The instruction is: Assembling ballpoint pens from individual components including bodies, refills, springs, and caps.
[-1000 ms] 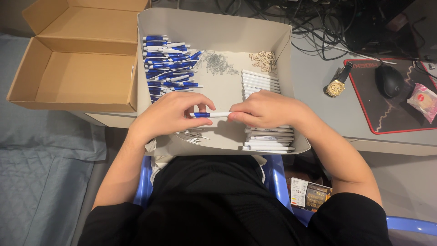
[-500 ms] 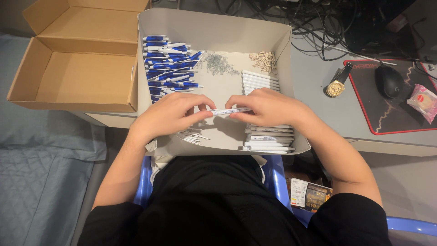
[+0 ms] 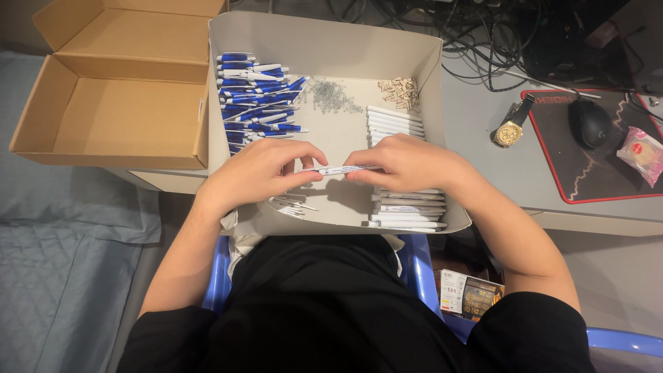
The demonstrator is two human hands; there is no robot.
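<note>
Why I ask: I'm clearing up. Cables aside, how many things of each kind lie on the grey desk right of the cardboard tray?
Gold wristwatch with black strap: 1
Black computer mouse: 1
Black red-edged mouse mat: 1
Pink-wrapped snack packet: 1
Total: 4

Dim warm light, soft shadows, sharp focus, darker edges

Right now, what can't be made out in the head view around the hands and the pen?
- White pen barrel: both ends covered by the left hand and right hand.
- White barrel stack: middle hidden under the right hand.
- Small metal parts and beige pieces: too small to identify.
- Thin parts below the left hand: too small, partly shadowed.
</note>
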